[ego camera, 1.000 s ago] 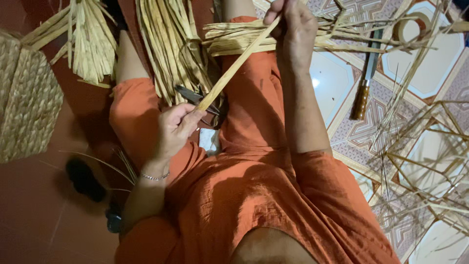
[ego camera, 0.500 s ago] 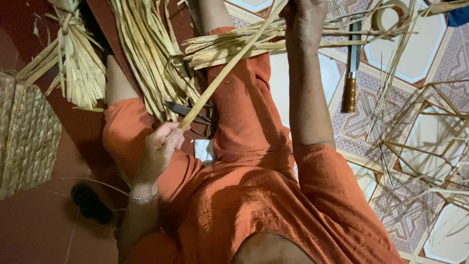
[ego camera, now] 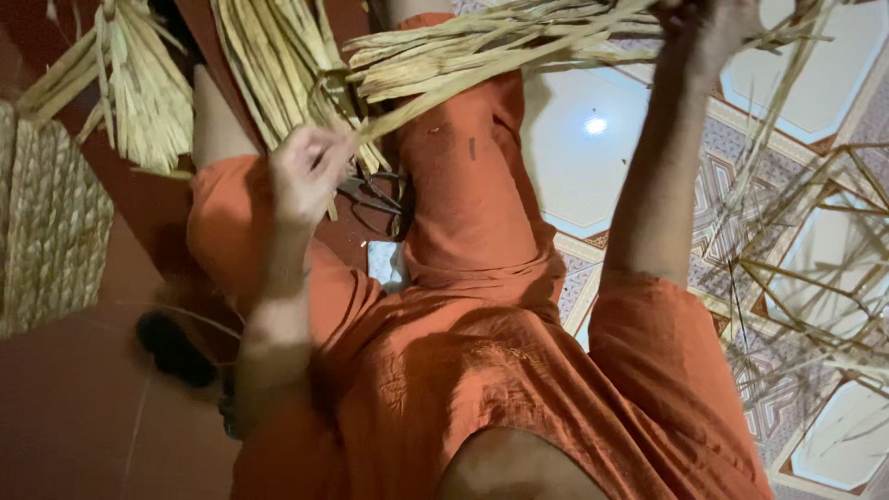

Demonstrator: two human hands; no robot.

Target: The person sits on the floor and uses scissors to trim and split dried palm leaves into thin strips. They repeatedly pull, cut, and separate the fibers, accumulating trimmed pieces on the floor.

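My left hand (ego camera: 310, 171) pinches the lower end of a long flat straw strip (ego camera: 435, 93). The strip runs diagonally up to the right. My right hand (ego camera: 708, 28), half cut off by the top edge, grips its upper end against a loose bundle of dried straw (ego camera: 482, 42) lying across my orange-clad knee. Just below my left hand, dark scissors (ego camera: 375, 199) rest between my legs, untouched.
A woven straw basket (ego camera: 56, 231) stands at the left. Two more straw bundles (ego camera: 139, 102) (ego camera: 269, 65) lie at the top left. A frame of thin sticks (ego camera: 815, 259) spreads over the patterned tile floor (ego camera: 593, 139) on the right. A dark sandal (ego camera: 176, 347) sits lower left.
Both hands have risen toward the top of the view with the strip stretched between them. The view has shifted, so the knife on the tiles is out of sight.
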